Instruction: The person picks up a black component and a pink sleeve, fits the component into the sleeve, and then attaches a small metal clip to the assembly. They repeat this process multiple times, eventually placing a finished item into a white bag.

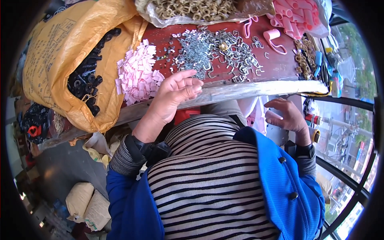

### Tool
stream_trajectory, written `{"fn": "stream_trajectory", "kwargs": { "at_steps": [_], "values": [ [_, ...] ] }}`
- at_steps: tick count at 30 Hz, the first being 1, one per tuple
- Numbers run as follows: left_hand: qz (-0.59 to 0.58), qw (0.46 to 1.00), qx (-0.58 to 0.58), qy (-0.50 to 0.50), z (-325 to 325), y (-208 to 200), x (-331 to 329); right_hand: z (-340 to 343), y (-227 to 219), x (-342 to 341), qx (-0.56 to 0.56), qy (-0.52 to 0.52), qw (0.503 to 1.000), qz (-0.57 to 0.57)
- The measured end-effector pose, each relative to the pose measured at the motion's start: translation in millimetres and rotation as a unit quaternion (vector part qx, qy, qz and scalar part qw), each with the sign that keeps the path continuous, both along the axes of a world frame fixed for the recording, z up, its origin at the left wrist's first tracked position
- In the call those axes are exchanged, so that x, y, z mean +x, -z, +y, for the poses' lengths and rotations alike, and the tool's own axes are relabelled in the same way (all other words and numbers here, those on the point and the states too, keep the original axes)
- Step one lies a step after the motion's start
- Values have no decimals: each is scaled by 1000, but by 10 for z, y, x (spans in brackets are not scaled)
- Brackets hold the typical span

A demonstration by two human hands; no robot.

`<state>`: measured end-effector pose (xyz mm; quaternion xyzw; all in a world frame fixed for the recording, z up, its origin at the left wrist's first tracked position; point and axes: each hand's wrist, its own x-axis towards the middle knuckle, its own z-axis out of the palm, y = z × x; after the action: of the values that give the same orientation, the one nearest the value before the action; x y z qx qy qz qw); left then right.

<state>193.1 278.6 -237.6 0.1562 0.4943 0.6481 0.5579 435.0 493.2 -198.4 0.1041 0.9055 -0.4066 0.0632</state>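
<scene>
My left hand [176, 95] is held over the table's near edge, beside a heap of small grey metal pins or screws [192, 50]. Its thumb and fingertips are curled together; whatever may be between them is too small to make out. Left of it lies a mound of small pale-pink flat pieces [138, 72]. Bent silver wire hooks [236, 54] are scattered to the right of the grey heap. My right hand [286, 116] hovers below the table edge, fingers bent with the thumb apart, and no object shows in it.
An orange woven sack [52, 60] of black plastic parts [86, 80] lies at the left. Brass-coloured metal pieces [196, 9] and pink plastic tubes [294, 16] fill bags at the back. A pink looped piece [274, 40] rests on the red tabletop [280, 66]. Windows [352, 124] stand at right.
</scene>
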Motion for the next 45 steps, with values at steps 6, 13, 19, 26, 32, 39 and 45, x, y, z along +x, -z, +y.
{"fn": "stream_trajectory", "kwargs": {
  "at_steps": [6, 13, 19, 26, 32, 39, 45],
  "values": [
    [17, 1000, -2, -7, -22, 0, 25, -92, 262, -440, 61, 69, 988, 125],
    [8, 998, -15, -53, -125, 38, -54, -150, 669, -1304, 259, 31, 956, 133],
    [-3, 998, -20, -62, -128, 111, -147, -189, 839, -1450, 269, 6, 956, 118],
    [18, 995, -95, -13, -5, 75, -130, -445, 643, -1451, 201, -29, 961, 188],
    [73, 987, -139, -21, 1, 114, 70, -793, 589, -1501, 47, 9, 952, 303],
    [170, 977, -129, -30, 102, 85, 259, -768, 736, -1317, -79, 69, 931, 348],
    [128, 979, -125, -101, 203, 30, 333, -649, 681, -1190, -62, 75, 917, 386]
  ]
}}
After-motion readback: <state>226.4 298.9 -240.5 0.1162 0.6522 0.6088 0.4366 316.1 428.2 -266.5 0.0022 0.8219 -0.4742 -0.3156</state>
